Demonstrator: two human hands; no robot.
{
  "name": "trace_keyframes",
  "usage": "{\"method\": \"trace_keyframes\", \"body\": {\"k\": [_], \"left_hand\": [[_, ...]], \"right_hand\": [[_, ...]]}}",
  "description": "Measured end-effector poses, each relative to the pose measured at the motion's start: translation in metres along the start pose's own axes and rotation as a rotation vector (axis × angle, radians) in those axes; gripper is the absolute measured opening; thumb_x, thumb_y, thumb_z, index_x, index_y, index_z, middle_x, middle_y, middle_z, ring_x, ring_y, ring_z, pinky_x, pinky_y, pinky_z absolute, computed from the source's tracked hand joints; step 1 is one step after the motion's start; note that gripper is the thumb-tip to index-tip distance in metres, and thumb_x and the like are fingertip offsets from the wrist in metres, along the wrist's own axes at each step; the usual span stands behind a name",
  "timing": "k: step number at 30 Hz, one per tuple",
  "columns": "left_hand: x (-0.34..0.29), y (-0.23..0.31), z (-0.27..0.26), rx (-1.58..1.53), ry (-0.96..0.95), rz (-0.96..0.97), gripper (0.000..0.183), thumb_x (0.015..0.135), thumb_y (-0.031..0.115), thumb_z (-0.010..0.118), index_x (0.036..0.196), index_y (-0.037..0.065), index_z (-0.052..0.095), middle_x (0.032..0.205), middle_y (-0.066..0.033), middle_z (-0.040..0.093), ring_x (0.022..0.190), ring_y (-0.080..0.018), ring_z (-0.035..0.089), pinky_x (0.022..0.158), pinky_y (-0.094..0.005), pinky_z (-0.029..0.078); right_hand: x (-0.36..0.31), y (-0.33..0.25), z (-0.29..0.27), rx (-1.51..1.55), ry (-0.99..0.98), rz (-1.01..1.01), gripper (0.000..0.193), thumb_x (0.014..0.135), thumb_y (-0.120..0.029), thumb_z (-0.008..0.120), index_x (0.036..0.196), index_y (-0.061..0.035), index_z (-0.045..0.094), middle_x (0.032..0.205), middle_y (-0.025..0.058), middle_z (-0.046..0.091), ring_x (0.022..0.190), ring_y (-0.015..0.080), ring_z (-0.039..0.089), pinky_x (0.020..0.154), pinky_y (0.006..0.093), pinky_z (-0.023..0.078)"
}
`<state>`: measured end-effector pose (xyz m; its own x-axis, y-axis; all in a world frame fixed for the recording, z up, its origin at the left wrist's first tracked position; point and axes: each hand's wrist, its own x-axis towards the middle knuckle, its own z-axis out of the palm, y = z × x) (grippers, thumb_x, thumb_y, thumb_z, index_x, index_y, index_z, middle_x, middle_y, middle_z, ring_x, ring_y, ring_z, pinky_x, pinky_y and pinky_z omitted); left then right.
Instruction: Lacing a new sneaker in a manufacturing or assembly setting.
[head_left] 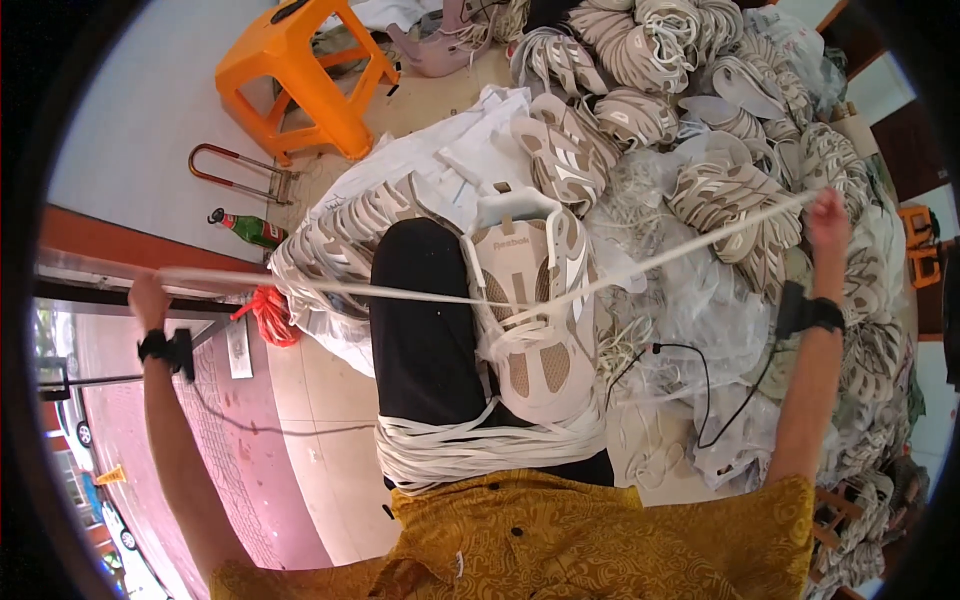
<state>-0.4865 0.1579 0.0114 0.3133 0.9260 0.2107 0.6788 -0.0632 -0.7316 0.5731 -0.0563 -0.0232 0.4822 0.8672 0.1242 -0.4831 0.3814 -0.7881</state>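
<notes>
A beige and white shoe upper (515, 270) lies on my lap, toe toward me. A flat whitish shoelace (680, 250) runs from its eyelet area out to both sides, pulled nearly straight. My left hand (150, 300), stretched far out to the left, is closed on one end. Far out to the right, my right hand (828, 215) is closed round the other end. The fingers of both hands are small and partly blurred. A thick hank of white laces (490, 445) lies across my thighs, below the shoe's toe.
Many bundled shoe uppers (720, 200) and clear plastic bags (710, 310) are heaped on the right. More uppers (340, 240) lie beside my left knee. An orange stool (290, 80), a green bottle (250, 228) and a red plastic bag (270, 315) are at the left. A black cable (705, 400) lies right.
</notes>
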Motion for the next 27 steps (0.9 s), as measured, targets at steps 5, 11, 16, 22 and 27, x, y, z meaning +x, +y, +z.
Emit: {"method": "trace_keyframes", "body": {"k": [5,11,16,22,27], "left_hand": [[-0.038,-0.110,0.016,0.064,-0.145,-0.109,0.016,0.075,0.017,0.052,0.075,0.002,0.057,0.080,-0.0166,0.059,0.074,-0.0277,0.059,0.065,-0.0438,0.046],[0.029,0.187,-0.193,-0.845,0.188,-0.004,0.031,0.077,0.011,0.055,0.107,0.005,0.053,0.103,-0.0127,0.055,0.092,-0.0286,0.053,0.081,-0.0358,0.043],[-0.028,0.305,-0.333,-1.407,0.285,0.594,0.018,0.067,0.001,0.062,0.084,0.005,0.056,0.076,-0.0094,0.052,0.071,-0.0262,0.052,0.063,-0.0330,0.043],[-0.045,0.357,-0.343,-1.124,0.254,0.700,0.014,0.066,0.005,0.058,0.078,0.003,0.050,0.070,-0.0084,0.046,0.070,-0.0237,0.050,0.060,-0.0320,0.044],[-0.041,0.364,-0.337,-1.143,0.305,0.699,0.013,0.064,0.005,0.056,0.074,0.003,0.048,0.069,-0.0083,0.046,0.066,-0.0234,0.051,0.054,-0.0306,0.044]], "right_hand": [[-0.011,-0.024,-0.055,-0.202,0.293,-0.160,0.012,0.083,-0.014,0.055,0.084,-0.0017,0.054,0.065,0.0062,0.051,0.057,0.0146,0.048,0.052,0.0240,0.039],[-0.056,0.066,0.124,-1.572,-0.111,0.030,0.021,0.069,-0.006,0.060,0.089,0.0008,0.061,0.073,0.0024,0.060,0.059,0.0096,0.054,0.053,0.0235,0.043],[-0.154,0.161,0.269,-1.174,-0.917,-0.214,0.020,0.061,-0.004,0.066,0.080,-0.0034,0.061,0.071,0.0044,0.057,0.063,0.0152,0.054,0.055,0.0250,0.042],[-0.187,0.215,0.286,-1.353,-1.047,-0.386,0.015,0.060,-0.005,0.061,0.074,-0.0060,0.057,0.070,0.0056,0.056,0.065,0.0229,0.057,0.054,0.0321,0.045],[-0.188,0.224,0.284,-1.321,-1.019,-0.422,0.011,0.059,-0.004,0.061,0.069,-0.0056,0.057,0.064,0.0050,0.054,0.060,0.0217,0.056,0.051,0.0314,0.045]]}}
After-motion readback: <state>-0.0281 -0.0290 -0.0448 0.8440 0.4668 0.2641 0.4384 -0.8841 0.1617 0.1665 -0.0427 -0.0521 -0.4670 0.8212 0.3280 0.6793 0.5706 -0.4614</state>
